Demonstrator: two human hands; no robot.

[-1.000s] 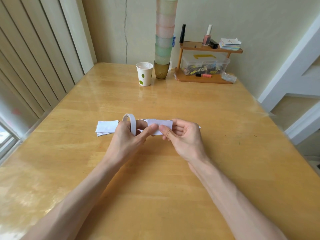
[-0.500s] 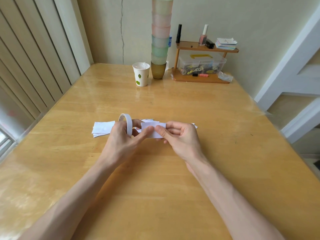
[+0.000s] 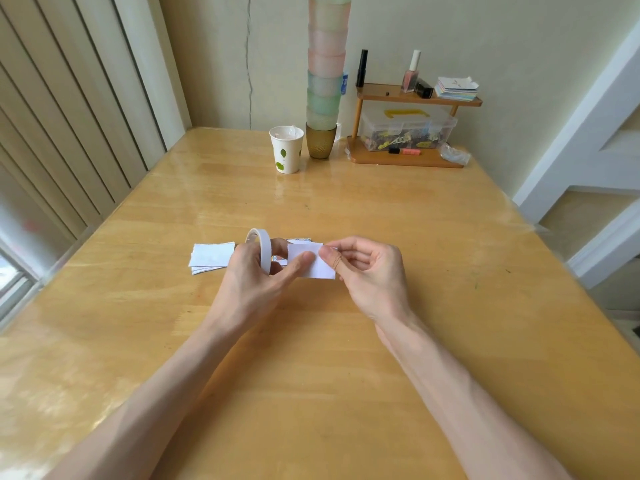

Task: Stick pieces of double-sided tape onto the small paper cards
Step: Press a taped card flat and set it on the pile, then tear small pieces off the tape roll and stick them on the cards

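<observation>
Fingers of the left hand curl round the tape roll, which stands on edge in that grip, while the thumb reaches across to press the left end of a small white card. The right hand pinches the card's right end between thumb and forefinger, its other fingers curled loosely behind. The card is held between the two hands, just above the table and about mid-table. Whether any tape already sits on it cannot be made out.

At 9 o'clock from the left hand, just beside it, a small stack of cards lies flat on the wood. A few more bits of paper peek out behind the hands.

Far off at 12 o'clock, near the wall, stands a paper cup printed with green leaves. Just to its right, a tall tower of pastel cups rises from a brown one. At 1 o'clock is a little wooden rack — a clear plastic box and an orange marker on the lower level, a nail polish bottle, a black tube and a pile of papers on top.
</observation>
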